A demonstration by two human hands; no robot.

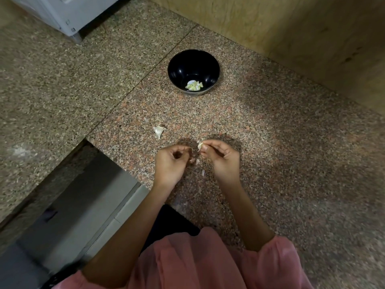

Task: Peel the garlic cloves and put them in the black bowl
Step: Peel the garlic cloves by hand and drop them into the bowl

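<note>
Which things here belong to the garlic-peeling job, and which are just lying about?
Job: round black bowl; pale peeled cloves inside it; white unpeeled garlic clove on the speckled granite counter; pale clove pinched by the right hand; left hand beside it.
Lying about: papery skin scraps on the counter; white appliance at the far corner.

Dim, warm indoor light, seemingly from overhead. Soft shadows pool on the counter (pixel 270 126) just beyond the left hand (pixel 169 165) and right hand (pixel 221 158). Small glints on the black bowl (pixel 179 68) inner wall, no harsh glare. Wide-angle bend curves the counter seams. Corners darken. Pink sleeve (pixel 208 265) at the bottom is soft. Overall slightly grainy.
</note>
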